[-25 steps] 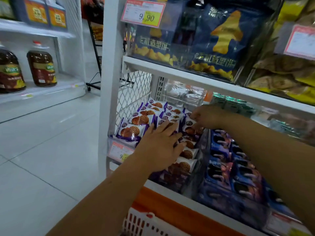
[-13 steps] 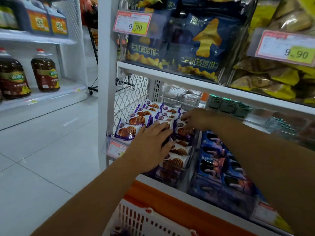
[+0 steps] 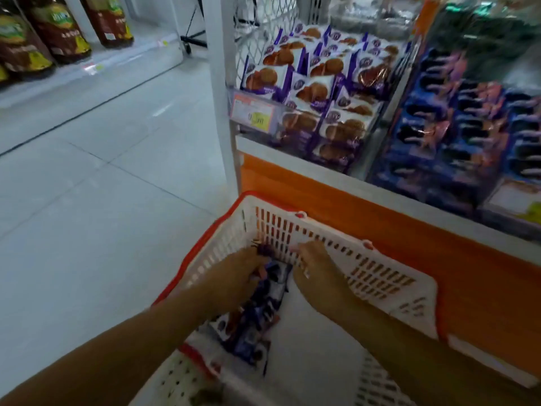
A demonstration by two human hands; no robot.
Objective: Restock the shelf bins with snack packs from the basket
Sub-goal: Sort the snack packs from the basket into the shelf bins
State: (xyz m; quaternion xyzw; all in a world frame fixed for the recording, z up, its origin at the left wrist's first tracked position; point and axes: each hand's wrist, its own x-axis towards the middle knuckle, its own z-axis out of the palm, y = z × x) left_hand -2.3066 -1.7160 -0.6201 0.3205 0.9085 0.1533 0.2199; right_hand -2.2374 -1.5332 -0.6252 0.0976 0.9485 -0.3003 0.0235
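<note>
The light is cool, white and even, fairly bright, leaving a pale glare streak on the floor tiles (image 3: 87, 200) and only faint shadows. Motion blur smears everything I see: the blue packs (image 3: 456, 118) on the shelf and the snack packs (image 3: 251, 317) my left hand (image 3: 234, 276) grips are unreadable. The wide lens bends the shelf post (image 3: 218, 83) and stretches my forearms at the bottom edge.

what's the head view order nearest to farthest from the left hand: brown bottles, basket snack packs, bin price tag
1. snack packs, in the basket, under the left hand
2. price tag, above the basket
3. brown bottles, far upper left
</note>
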